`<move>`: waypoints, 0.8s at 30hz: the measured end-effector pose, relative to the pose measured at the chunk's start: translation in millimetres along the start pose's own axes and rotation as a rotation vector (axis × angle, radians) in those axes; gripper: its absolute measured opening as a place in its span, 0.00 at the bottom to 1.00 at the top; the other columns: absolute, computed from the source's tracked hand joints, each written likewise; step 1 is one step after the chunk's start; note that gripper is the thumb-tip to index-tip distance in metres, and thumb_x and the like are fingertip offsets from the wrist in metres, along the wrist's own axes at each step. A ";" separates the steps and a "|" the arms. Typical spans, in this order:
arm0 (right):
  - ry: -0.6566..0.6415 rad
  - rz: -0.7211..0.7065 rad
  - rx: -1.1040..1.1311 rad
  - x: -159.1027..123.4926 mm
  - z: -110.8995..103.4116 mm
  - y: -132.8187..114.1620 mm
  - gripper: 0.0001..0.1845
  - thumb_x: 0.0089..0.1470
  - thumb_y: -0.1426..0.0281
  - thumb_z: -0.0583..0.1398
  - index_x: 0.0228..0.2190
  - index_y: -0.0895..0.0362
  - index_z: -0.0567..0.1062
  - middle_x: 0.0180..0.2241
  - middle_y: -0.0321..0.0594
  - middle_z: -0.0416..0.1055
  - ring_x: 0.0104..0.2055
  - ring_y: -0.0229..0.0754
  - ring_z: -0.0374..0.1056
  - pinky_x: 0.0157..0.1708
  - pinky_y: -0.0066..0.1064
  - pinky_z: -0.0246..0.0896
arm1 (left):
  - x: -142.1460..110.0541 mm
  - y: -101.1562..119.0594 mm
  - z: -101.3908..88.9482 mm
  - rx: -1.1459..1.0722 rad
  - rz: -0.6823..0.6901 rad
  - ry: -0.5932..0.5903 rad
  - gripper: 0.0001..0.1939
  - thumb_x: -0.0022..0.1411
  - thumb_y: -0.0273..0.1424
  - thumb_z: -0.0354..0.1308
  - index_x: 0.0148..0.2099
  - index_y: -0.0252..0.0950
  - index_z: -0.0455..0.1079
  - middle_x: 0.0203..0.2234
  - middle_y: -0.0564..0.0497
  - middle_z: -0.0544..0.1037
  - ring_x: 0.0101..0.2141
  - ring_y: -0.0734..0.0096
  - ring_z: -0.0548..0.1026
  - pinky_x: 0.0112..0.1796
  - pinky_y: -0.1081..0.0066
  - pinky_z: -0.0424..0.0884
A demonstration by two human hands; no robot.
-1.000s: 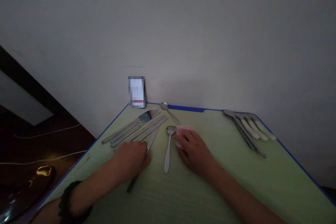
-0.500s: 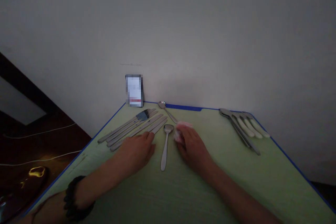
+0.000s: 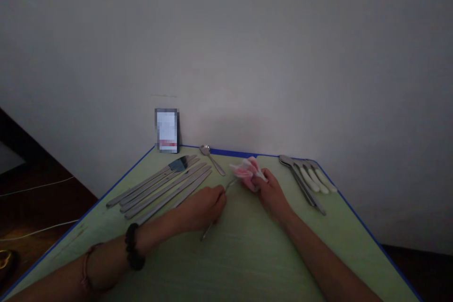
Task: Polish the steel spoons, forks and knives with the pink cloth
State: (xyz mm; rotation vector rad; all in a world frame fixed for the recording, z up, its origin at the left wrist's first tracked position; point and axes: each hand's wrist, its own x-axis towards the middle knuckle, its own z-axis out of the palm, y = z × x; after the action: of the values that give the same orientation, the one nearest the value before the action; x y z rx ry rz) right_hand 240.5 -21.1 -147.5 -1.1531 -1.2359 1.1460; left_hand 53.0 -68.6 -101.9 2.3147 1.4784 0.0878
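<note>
Several knives (image 3: pixel 161 193) open things on the left, fanned out on the table (image 3: pixel 255 250), with a phone (image 3: pixel 166 130) propped against the wall (image 3: pixel 226 56) beyond them. Here's the first worry: the left forearm (image 3: pixel 155 236) crosses by the nearest handles, so a low elbow or a dip of the bracelet (image 3: pixel 134 247) could drag the row out of line. A hard knock to the table might well topple the phone, too.

On to the small spoon (image 3: pixel 216 165), lying by the back edge — one careless nudge could send it towards the wall.

Now the middle! The left hand (image 3: pixel 207 207) is closed around a slim metal utensil (image 3: pixel 230 184), likely a spoon, tilted and jutting out at both ends. Its far end comes right up to the pink-and-white cloth (image 3: pixel 246 173); blur hides whether they touch. The right hand (image 3: pixel 271 193) has that cloth pinched and bunched. A loose hold could let the utensil twist or drop, and a loose fold could snag its tip.

Out right, spoons (image 3: pixel 306 191) lie stacked beside pieces with white handles (image 3: pixel 320 181); a swinging right sleeve-side forearm (image 3: pixel 300 240) might scatter them. Containers? None in view — the cutlery rests straight on the tabletop.
</note>
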 end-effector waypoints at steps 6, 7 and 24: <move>-0.105 0.048 0.153 2.0 -4.3 5.6 0.10 0.38 0.67 0.61 0.26 0.55 0.65 0.23 0.31 0.63 0.26 0.36 0.58 0.27 0.27 0.54 | -9.7 -4.4 33.7 -0.884 -0.003 0.150 0.15 0.67 0.43 0.37 0.35 0.39 0.55 0.12 0.61 0.66 0.12 0.78 0.62 0.16 0.79 0.59; -0.134 0.069 0.196 1.3 -4.0 4.6 0.11 0.38 0.67 0.62 0.27 0.55 0.67 0.24 0.32 0.64 0.26 0.37 0.59 0.28 0.28 0.55 | -9.0 -5.2 35.6 -0.930 -0.040 0.171 0.15 0.66 0.44 0.39 0.36 0.39 0.55 0.11 0.63 0.62 0.11 0.79 0.58 0.14 0.79 0.56; -0.170 0.257 0.518 -3.7 0.2 -14.1 0.18 0.37 0.70 0.69 0.34 0.56 0.75 0.34 0.36 0.75 0.34 0.37 0.69 0.37 0.29 0.62 | -7.7 -12.9 26.6 -0.964 -0.021 0.134 0.15 0.65 0.39 0.43 0.48 0.35 0.59 0.18 0.61 0.59 0.18 0.77 0.59 0.21 0.76 0.57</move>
State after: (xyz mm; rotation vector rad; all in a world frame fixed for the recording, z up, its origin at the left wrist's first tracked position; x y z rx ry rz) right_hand 240.4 -25.9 -133.7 -0.8444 -0.8482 1.6675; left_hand 45.4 -78.5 -129.8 1.5141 1.1327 0.7747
